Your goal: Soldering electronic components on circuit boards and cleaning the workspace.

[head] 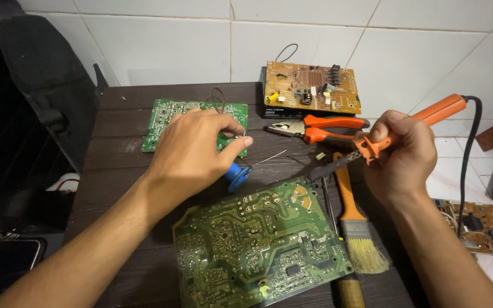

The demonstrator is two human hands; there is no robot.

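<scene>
White wall tiles back a dark wooden table (121, 142) strewn with electronics. Nearest lies a large green circuit board (258, 248), solder side up. The right hand (397, 157) is clenched around the orange handle of a soldering iron (395, 134), whose dark tip rests at the board's upper right edge. The left hand (192, 157) pinches a thin solder wire (266, 158) between thumb and forefinger, just above a blue solder spool (238, 175); the wire's free end points toward the iron but stops short of it. No fresh joint shows, so the soldering looks barely begun (my judgement only). Nearby lie orange pliers (320, 128), a paintbrush (355, 222), a smaller green board (169, 117) and a brown board (312, 88).
</scene>
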